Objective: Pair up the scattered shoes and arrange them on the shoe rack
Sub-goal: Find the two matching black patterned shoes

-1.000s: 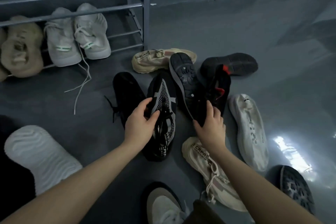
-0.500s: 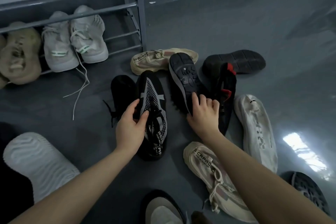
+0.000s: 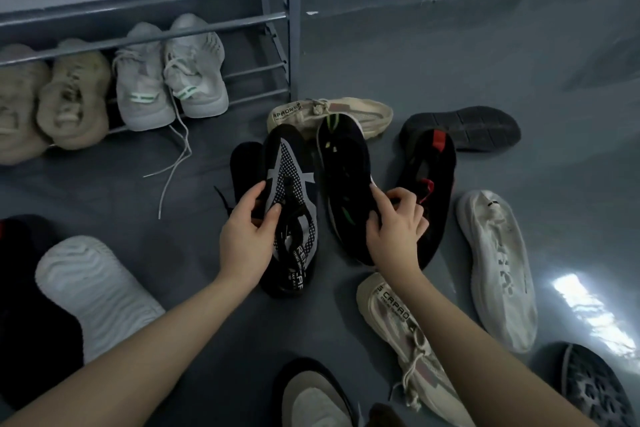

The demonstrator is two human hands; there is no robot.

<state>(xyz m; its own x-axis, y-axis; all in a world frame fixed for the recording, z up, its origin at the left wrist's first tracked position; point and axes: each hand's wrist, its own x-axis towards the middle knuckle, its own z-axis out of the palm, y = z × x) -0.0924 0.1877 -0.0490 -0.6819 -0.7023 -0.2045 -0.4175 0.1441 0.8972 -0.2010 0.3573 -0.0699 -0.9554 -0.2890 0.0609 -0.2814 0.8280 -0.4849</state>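
Shoes now match: the black knit shoe with green streaks (image 3: 346, 184), sole-up a moment ago, lies upright, right hand (image 3: 394, 229) pinching it; left hand (image 3: 247, 236) grips the black-and-grey mesh shoe (image 3: 292, 204).

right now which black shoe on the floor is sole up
The black shoe farthest right, past the red-tabbed one: its tread faces up, while the others show their uppers.

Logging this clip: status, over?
Left hand grips grey-patterned black shoe. Right hand grips dark shoe. Shoe rack unobstructed.
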